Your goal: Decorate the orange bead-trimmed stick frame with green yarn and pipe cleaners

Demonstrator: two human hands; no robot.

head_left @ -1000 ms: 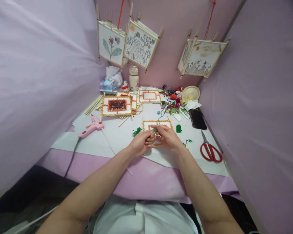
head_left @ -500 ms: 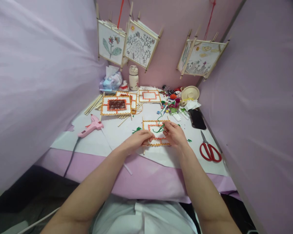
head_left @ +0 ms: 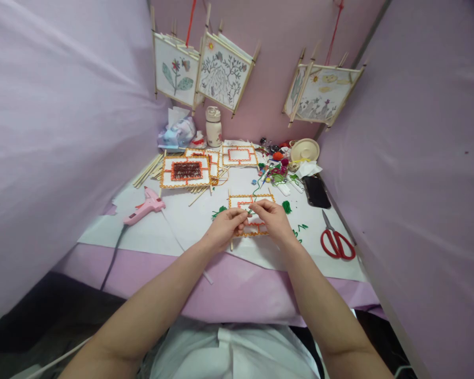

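My left hand (head_left: 229, 223) and my right hand (head_left: 272, 217) meet above a white panel (head_left: 263, 230) edged with curly orange and yellow trim. Between their fingertips is a strand of green yarn (head_left: 255, 190), pinched by both hands; it trails back toward the pile of craft bits. Both hands partly cover the panel and its inner orange rectangle. Cut green yarn pieces (head_left: 219, 211) lie left of the panel, and a small green yarn bundle (head_left: 286, 207) rests to its right with more snippets nearby.
A pink glue gun (head_left: 148, 205) lies on the left, red-handled scissors (head_left: 337, 241) and a black phone (head_left: 316, 192) on the right. Trimmed panels (head_left: 185, 184), a bottle (head_left: 214, 127), tissues (head_left: 178, 131) and a straw hat (head_left: 305, 150) stand behind. Decorated lanterns (head_left: 224, 73) hang above.
My right hand has moved left to meet my left hand, bringing the green yarn with it. The small green bundle and snippets on the right are now uncovered.
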